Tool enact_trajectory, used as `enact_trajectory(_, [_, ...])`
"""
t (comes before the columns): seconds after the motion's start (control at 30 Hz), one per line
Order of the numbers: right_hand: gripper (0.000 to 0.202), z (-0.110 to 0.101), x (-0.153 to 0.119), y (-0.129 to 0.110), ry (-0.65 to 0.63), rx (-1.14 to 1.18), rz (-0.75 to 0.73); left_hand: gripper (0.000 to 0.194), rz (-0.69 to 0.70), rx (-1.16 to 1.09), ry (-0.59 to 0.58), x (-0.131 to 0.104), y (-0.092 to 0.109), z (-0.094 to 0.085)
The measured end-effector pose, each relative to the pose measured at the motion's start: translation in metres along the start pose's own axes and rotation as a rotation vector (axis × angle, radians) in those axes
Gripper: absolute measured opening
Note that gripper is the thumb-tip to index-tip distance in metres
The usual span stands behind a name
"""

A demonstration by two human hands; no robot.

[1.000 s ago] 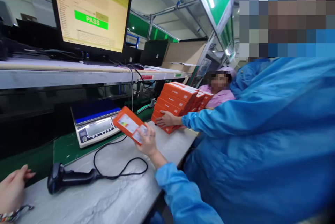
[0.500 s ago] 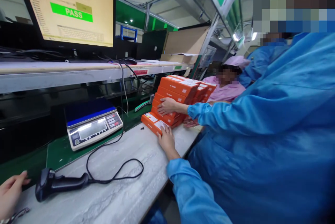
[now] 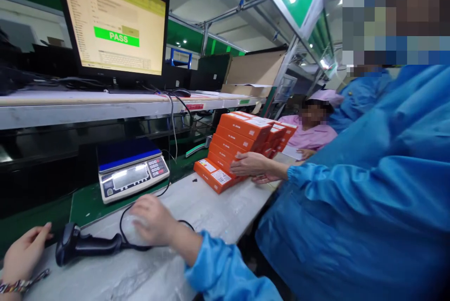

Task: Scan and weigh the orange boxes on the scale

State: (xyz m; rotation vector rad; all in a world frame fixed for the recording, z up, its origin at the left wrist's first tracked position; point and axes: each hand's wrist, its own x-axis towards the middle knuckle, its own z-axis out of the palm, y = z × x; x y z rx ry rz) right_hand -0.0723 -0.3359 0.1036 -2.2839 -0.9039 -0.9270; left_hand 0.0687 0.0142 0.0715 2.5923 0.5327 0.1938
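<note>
At the far left, the left hand [image 3: 24, 254] is resting at the near edge of the worktable [image 3: 218, 212], its fingers loosely open and holding nothing, with a beaded bracelet [image 3: 21, 284] showing at the wrist. Just to its right, the black barcode scanner [image 3: 84, 246] is lying on its side on the worktable, head toward the left hand and apart from it. The scanner cable [image 3: 154, 198] is looping across the surface and running up toward the weighing scale [image 3: 131, 169], which is sitting on the green mat [image 3: 84, 202] behind the scanner, keypad facing forward. Above the scale, a monitor [image 3: 112, 24] on the upper shelf [image 3: 105, 104] is showing a green PASS bar. The right hand [image 3: 154, 221] is hovering palm down over the cable loop, just beside the rear end of the scanner; it is motion-blurred, its fingers are partly curled, it is gripping nothing, and contact with the cable cannot be determined. Farther right, the stack of orange boxes [image 3: 242, 141] is standing on the worktable, well apart from both hands. A co-worker's hand [image 3: 251, 165], extending from a blue sleeve [image 3: 351, 184], is pressing flat against the near side of the stack. Behind the stack, another person in a pink smock [image 3: 312, 134] is sitting.
</note>
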Motion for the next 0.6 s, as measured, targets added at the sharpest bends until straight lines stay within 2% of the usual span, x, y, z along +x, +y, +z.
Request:
enact_trajectory(0.07, [0.028, 0.041, 0.026, -0.031, -0.171, 0.006, -0.018, 0.011, -0.029, -0.153, -0.186, -0.013, 0.000, -0.007])
enact_trajectory(0.1, [0.032, 0.061, 0.034, -0.043, -0.239, -0.007, 0.028, 0.007, -0.005, -0.259, -0.224, -0.022, -0.001, -0.008])
enact_trajectory(0.17, [0.044, 0.095, 0.040, -0.058, -0.364, -0.031, 0.193, 0.024, 0.121, -0.458, -0.216, -0.041, -0.007, -0.006])
enact_trajectory(0.23, [0.058, 0.118, 0.036, -0.064, -0.491, -0.062, 0.316, 0.050, 0.245, -0.569, -0.220, -0.063, -0.016, 0.000])
enact_trajectory(0.3, [0.067, 0.127, 0.025, -0.064, -0.572, -0.065, 0.339, 0.064, 0.311, -0.581, -0.230, -0.089, -0.025, 0.005])
enact_trajectory(0.4, [0.061, 0.126, 0.003, -0.056, -0.599, 0.005, 0.242, 0.064, 0.345, -0.548, -0.224, -0.131, -0.030, 0.006])
enact_trajectory(0.47, [0.057, 0.126, -0.013, -0.042, -0.569, 0.059, 0.176, 0.061, 0.375, -0.526, -0.234, -0.153, -0.028, 0.006])
enact_trajectory(0.57, [0.048, 0.145, -0.027, -0.015, -0.577, 0.203, 0.064, 0.052, 0.387, -0.486, -0.253, -0.162, -0.027, 0.007])
enact_trajectory(0.6, [0.046, 0.153, -0.029, -0.008, -0.559, 0.177, 0.082, 0.051, 0.366, -0.468, -0.262, -0.160, -0.029, 0.008])
